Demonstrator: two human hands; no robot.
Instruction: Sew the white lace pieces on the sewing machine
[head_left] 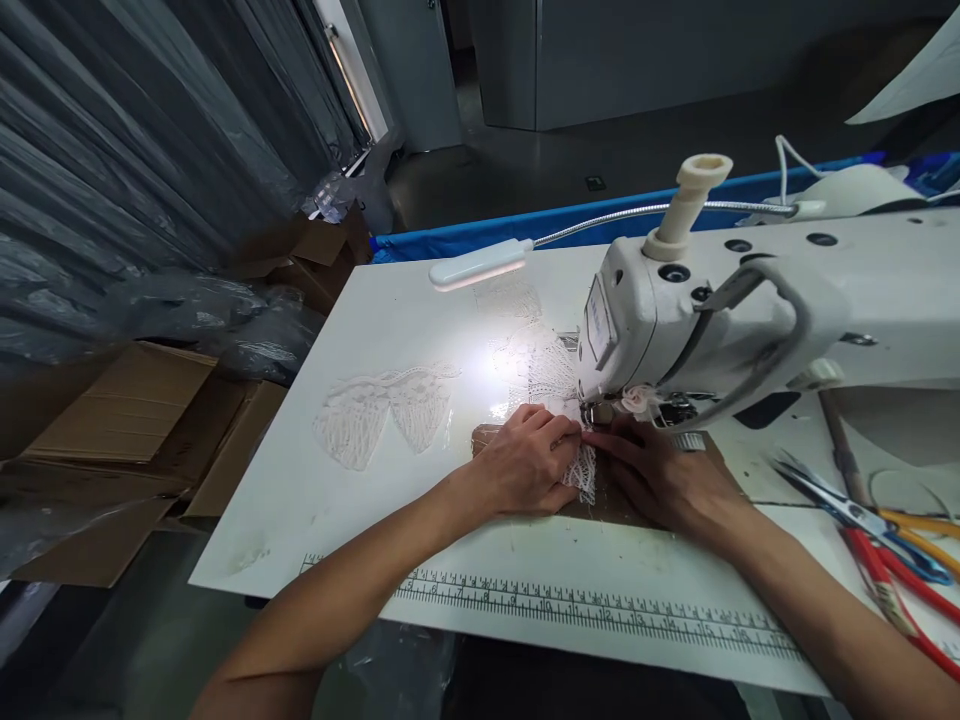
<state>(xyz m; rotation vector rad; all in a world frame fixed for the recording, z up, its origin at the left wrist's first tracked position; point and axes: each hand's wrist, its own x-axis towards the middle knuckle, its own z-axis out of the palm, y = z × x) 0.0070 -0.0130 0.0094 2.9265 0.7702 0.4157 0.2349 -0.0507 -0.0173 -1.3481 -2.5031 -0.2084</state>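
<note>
A strip of white lace (583, 478) runs under the presser foot of a white sewing machine (630, 310). My left hand (529, 462) lies on the lace just left of the needle, fingers bent and pressed together on it. From the other side my right hand (664, 475) reaches in, its index fingertip meeting the left fingers at the lace edge; its other fingers are partly in shadow. More of the lace (551, 365) spreads out behind the foot. Beneath both hands is a brown plate (622, 508). A separate lace piece (382, 405) with two lobes lies flat to the left.
Scissors (862, 515) and red-handled tools (885, 590) lie at the right. A lamp (480, 265) on a bendable neck lights the white table (300, 500). A printed ruler (555, 605) follows the front edge. Cardboard boxes (127, 410) stand left of the table.
</note>
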